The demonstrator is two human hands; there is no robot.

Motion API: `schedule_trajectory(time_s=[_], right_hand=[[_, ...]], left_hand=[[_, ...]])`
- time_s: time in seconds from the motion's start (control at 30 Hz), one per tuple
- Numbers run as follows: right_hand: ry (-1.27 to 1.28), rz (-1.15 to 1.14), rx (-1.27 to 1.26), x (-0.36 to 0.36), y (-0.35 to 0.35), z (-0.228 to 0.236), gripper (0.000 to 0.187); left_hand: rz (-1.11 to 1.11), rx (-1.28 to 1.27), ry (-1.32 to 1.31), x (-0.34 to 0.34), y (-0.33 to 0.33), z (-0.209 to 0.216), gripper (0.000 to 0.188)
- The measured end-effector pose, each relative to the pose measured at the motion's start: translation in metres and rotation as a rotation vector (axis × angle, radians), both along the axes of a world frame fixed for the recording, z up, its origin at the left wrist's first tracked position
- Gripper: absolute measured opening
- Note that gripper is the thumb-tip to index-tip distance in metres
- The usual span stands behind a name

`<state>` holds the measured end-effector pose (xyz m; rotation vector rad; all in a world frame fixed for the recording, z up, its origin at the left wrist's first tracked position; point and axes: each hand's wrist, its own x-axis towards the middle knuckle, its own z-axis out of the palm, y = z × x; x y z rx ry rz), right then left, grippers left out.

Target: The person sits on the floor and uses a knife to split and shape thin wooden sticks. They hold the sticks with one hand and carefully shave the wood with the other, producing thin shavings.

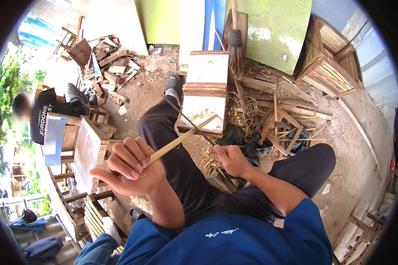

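My left hand (135, 167) is palm up, its fingers curled over the near end of a flat pale wooden strip (181, 139), the thumb stretched out to the left. The strip slants up to the right, in front of a low bench (203, 108) with a worn white top. In my right hand (232, 160), closed with the thumb on top, is the near end of a long thin dark rod (188, 118). This rod runs up to the left and crosses the strip near its far end; whether the two touch I cannot tell. My knees are spread either side of the bench's near end.
Wood shavings and offcuts (278, 90) lie right of the bench, beside an upright broom (235, 42). A slatted wooden frame (329, 66) stands far right. At the back left is a scrap wood heap (115, 62); another person (53, 110) sits left near a wooden table (86, 143).
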<state>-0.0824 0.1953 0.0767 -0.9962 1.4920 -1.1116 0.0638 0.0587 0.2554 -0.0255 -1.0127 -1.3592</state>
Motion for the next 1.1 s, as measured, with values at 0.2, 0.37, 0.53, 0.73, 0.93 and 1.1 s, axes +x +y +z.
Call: schedule_trajectory(time_s=[0.2,0.37,0.53,0.73,0.93,1.1], right_hand=[[-0.061,0.089,-0.099,0.009,0.005,0.043,0.064],[-0.059,0.2,-0.29,0.014,0.008,0.07,0.055],[-0.023,0.063,0.017,0.005,-0.005,0.069,0.054],[-0.086,0.063,-0.168,0.008,-0.002,0.061,0.055],[-0.046,0.048,-0.203,0.011,-0.006,0.06,0.05],[-0.001,-0.008,-0.148,0.011,-0.003,0.066,0.046]], left_hand=[[0.001,0.092,-0.029,-0.005,0.016,-0.003,0.08],[0.062,0.058,-0.06,-0.01,0.032,-0.005,0.081],[0.064,0.091,-0.053,-0.014,0.037,-0.004,0.082],[0.074,0.013,-0.123,-0.015,0.036,-0.004,0.079],[0.105,0.042,-0.092,-0.019,0.029,0.001,0.074],[0.098,0.026,-0.118,-0.027,0.03,0.005,0.074]])
